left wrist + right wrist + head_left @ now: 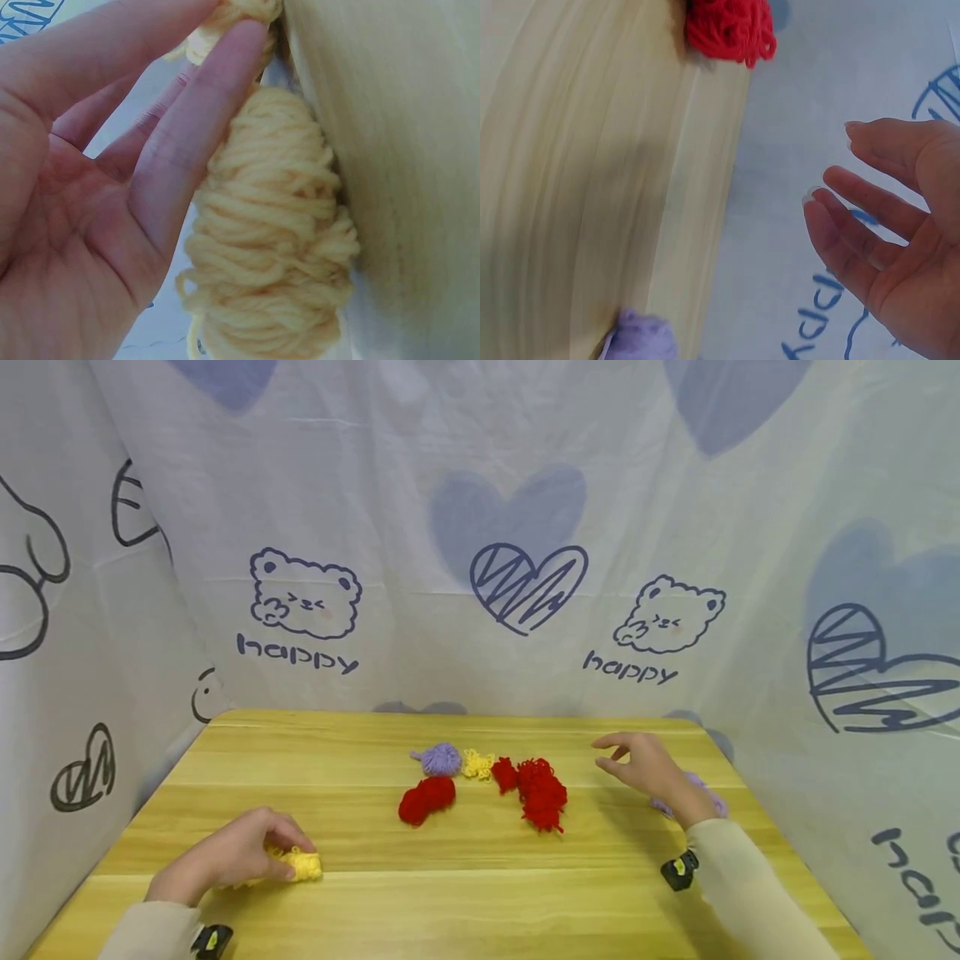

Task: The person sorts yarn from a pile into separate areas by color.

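At the front left of the table, my left hand [236, 853] pinches a small bundle of yellow yarn [305, 864] between thumb and fingers. Close beside that thumb, the left wrist view has a larger wound skein of yellow yarn [270, 225], mostly hidden under the hand in the head view. My right hand [647, 767] is held above the right side of the table, fingers loosely bent and holding nothing. A lavender yarn bundle [708, 797] lies partly behind the right wrist. To the left of that hand is a large red yarn bundle [543, 795].
Mid-table sit a red skein [427, 799], a purple yarn ball [440, 759], a small yellow bundle [477, 764] and a small red one [504, 774]. The wooden table [420, 910] is bordered by a printed white cloth [420, 635] at the back and sides.
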### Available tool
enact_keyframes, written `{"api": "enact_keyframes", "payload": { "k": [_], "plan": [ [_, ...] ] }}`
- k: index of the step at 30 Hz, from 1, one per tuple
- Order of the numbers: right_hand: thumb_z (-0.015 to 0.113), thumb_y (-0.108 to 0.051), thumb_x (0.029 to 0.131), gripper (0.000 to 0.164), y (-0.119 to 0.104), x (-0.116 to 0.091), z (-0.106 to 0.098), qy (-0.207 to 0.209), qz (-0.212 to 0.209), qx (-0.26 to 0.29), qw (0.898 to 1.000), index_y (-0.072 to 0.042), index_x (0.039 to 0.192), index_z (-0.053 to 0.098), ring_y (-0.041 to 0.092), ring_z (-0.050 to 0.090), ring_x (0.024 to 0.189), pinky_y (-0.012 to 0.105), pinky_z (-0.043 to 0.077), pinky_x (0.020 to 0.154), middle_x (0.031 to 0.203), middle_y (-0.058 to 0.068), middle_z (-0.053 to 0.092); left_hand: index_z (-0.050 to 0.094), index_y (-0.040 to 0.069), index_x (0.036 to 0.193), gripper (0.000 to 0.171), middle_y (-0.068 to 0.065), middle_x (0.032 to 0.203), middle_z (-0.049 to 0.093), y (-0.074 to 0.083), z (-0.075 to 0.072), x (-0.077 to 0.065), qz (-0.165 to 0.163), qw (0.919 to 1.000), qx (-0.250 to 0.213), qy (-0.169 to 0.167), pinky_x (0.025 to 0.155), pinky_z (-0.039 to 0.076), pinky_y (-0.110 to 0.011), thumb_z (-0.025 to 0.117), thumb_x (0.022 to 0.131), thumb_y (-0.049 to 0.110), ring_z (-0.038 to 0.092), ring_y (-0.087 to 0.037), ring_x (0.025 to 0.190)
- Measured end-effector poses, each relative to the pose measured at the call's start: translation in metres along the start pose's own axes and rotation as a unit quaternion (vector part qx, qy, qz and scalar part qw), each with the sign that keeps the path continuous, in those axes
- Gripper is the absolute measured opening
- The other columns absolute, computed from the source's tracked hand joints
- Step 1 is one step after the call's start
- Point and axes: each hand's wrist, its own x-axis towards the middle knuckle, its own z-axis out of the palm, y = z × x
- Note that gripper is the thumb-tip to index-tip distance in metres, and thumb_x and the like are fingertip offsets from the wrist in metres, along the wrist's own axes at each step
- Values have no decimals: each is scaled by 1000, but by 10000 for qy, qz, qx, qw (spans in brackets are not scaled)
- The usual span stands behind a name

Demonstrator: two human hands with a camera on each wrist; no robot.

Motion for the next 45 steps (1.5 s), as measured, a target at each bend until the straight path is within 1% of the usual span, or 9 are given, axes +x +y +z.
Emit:
{"api": "enact_keyframes", "payload": {
  "k": [7, 10, 15, 18, 22, 27, 35, 38, 45],
  "plan": [
    [76, -9, 92, 24, -18, 14, 10, -140, -258, 125, 9995, -3, 115, 77, 27, 75, 87, 43, 63, 79, 118, 19, 76, 81, 15, 109, 30, -1, 109, 75, 0, 0, 1, 18, 10000, -24, -14, 94, 58, -51, 86, 80, 9, 71, -18, 105],
    [75, -8, 92, 23, -24, 20, 16, -182, -348, 254, 9989, -2, 114, 77, 32, 75, 90, 45, 63, 81, 117, 19, 76, 81, 15, 109, 29, -1, 109, 75, 0, 0, 1, 28, 10000, -22, -21, 94, 58, -51, 86, 80, 9, 71, -16, 104],
    [75, -9, 92, 25, -35, 30, 27, -290, -274, 464, 9981, -3, 116, 77, 38, 71, 102, 51, 63, 85, 120, 18, 76, 81, 16, 108, 29, -2, 109, 75, -1, 0, 0, -12, 10000, -7, -41, 94, 58, -51, 86, 80, 10, 71, -17, 104],
    [76, -8, 91, 25, -41, 36, 35, -297, -303, 534, 9977, -3, 115, 77, 40, 70, 104, 51, 62, 86, 120, 18, 76, 81, 16, 108, 29, -2, 109, 75, -1, -1, -1, -37, 10000, -22, -49, 94, 58, -51, 86, 80, 10, 71, -18, 104],
    [75, -7, 91, 25, -47, 43, 45, -373, -360, 628, 9967, -3, 116, 77, 42, 69, 105, 52, 62, 88, 120, 17, 76, 81, 15, 109, 29, -2, 109, 74, -1, -1, -1, -18, 10000, -75, -54, 94, 58, -50, 86, 81, 9, 71, -14, 104],
    [75, -9, 92, 25, -58, 47, 54, -509, -306, 735, 9955, -4, 116, 77, 42, 68, 107, 52, 61, 91, 122, 16, 75, 81, 15, 109, 29, -2, 109, 74, -2, 0, -1, 16, 9999, -92, -39, 93, 58, -50, 86, 81, 10, 70, -9, 102],
    [77, -8, 91, 26, -68, 56, 69, -679, -399, 712, 9943, -4, 117, 77, 40, 70, 106, 47, 63, 88, 122, 17, 75, 81, 13, 111, 30, -2, 109, 74, -1, 0, -1, 44, 10000, -59, -42, 94, 58, -50, 86, 81, 10, 70, -9, 103],
    [76, -9, 92, 27, -72, 60, 73, -773, -422, 798, 9929, -4, 119, 76, 40, 69, 108, 47, 62, 89, 124, 16, 74, 81, 13, 110, 30, -1, 109, 74, -1, 0, -1, 21, 10000, -65, -42, 94, 58, -50, 86, 81, 9, 70, -9, 102],
    [76, -11, 93, 29, -81, 70, 85, -927, -538, 1027, 9889, -4, 121, 75, 40, 68, 114, 50, 60, 95, 128, 15, 72, 81, 15, 109, 29, -1, 108, 74, 1, 0, -1, 14, 10000, -45, -41, 94, 58, -50, 86, 81, 9, 70, -12, 103]
  ]
}}
